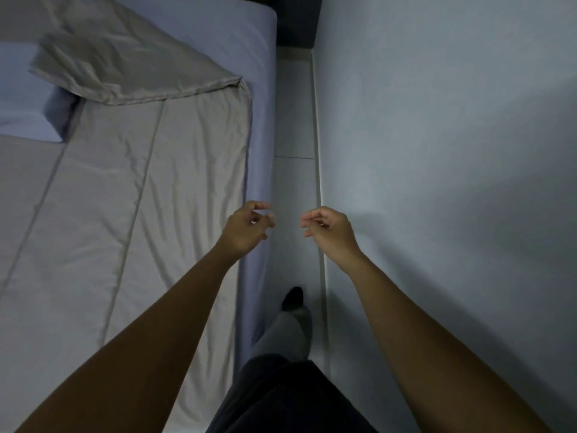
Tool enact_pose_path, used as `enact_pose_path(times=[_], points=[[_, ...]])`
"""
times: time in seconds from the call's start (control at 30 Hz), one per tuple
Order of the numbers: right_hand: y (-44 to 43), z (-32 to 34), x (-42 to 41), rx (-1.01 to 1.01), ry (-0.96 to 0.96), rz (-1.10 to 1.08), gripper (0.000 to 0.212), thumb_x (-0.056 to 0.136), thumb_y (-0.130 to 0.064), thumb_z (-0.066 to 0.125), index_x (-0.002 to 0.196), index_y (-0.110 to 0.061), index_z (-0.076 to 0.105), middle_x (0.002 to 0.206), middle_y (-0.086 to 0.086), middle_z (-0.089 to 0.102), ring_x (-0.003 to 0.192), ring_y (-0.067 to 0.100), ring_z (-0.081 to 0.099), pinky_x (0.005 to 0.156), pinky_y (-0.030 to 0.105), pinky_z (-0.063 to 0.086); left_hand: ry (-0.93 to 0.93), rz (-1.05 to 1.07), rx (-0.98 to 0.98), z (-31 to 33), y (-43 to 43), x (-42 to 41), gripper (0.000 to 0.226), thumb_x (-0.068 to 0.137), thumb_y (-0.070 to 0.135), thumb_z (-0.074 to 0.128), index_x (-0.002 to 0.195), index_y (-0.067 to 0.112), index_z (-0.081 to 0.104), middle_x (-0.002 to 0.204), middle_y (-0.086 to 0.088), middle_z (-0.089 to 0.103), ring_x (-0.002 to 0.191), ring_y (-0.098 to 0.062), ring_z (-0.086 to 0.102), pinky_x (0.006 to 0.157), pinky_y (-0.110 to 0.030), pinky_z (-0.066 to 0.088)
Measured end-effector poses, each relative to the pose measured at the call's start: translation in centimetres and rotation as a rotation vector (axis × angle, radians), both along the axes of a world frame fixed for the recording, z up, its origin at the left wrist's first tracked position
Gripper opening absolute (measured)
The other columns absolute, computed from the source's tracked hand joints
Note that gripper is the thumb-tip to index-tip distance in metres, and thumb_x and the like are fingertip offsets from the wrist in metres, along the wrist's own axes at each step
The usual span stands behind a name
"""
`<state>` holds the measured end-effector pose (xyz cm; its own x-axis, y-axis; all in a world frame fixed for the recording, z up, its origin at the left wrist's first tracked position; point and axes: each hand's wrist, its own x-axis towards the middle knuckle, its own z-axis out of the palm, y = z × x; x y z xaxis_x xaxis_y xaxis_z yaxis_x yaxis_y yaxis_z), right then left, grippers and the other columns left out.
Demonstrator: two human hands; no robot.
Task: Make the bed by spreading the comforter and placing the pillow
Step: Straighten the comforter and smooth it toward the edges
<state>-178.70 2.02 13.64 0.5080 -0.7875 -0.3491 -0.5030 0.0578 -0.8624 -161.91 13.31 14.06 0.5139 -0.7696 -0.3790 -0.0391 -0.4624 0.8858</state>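
**Standing beside the bed, both hands free**

The person stands on the narrow strip of floor (293, 120) between the bed (260, 170) and the wall (437, 120), both bare forearms stretched forward. The left hand (246, 226) hangs over the bed's wall-side edge, fingers loosely curled and spread apart, thumb clear of them, nothing in its grasp; whether it touches the cloth below cannot be told. The right hand (331, 229) is level with it over the floor, just beside the foot of the wall; its fingers are likewise slackly bent, tips turned toward the left hand, holding nothing; the 2 hands are near each other but apart.

The grey comforter (125, 214) lies spread over most of the bed, creased in long wrinkles, with 2 stitched seams running its length; its edge stops just short of the bed's side, leaving a band of blue sheet (218, 32) bare. At the far end 1 corner is folded back on itself into a flap (125, 67); beyond it more sheet shows. The blue pillow (28, 117) sits on the bed at the left border of the view, partly cut off; the flap drapes over its far corner, and grey cloth lies along its near side.

Below the hands, 1 leg (287, 335) in grey trousers is set forward, ending in a dark sock (293, 297) on the pale tiles; a dark garment (281, 401) fills the bottom of the view.
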Motion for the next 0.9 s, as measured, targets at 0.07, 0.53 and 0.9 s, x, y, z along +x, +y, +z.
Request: enact_pose_path(times=[0.07,0.53,0.9], points=[[-3.7,-0.3,2.2,0.001,0.003,0.016,0.024,0.093,-0.007,0.058,0.091,-0.027,0.072,0.092,-0.006,0.076,0.083,0.018,0.074,0.078,0.029,0.059,0.001,0.01,0.004,-0.7,-3.2,2.0,0.029,0.099,0.018,0.057,0.128,0.01,0.057,0.108,-0.013,0.071,0.078,-0.012,0.064,0.053,-0.007,0.047],[-32.9,-0.2,26.7,0.081,0.067,0.05,0.02,0.095,-0.005,0.057,0.103,-0.015,0.072,0.096,0.005,0.077,0.075,0.02,0.072,0.056,0.013,0.048,-0.012,0.129,0.062,0.0,-29.9,24.6,0.025,0.095,0.021,0.063,0.119,0.012,0.064,0.098,-0.011,0.074,0.076,-0.019,0.067,0.058,-0.015,0.051],[-54.9,-1.4,45.2,0.083,0.075,0.216,0.029,0.091,0.0,0.051,0.11,-0.012,0.07,0.095,0.009,0.077,0.063,0.013,0.068,0.053,0.012,0.047,-0.023,0.318,0.065,0.1,-49.9,39.2,0.016,0.094,0.013,0.064,0.109,0.012,0.065,0.096,-0.015,0.073,0.065,-0.015,0.063,0.05,-0.013,0.048]])
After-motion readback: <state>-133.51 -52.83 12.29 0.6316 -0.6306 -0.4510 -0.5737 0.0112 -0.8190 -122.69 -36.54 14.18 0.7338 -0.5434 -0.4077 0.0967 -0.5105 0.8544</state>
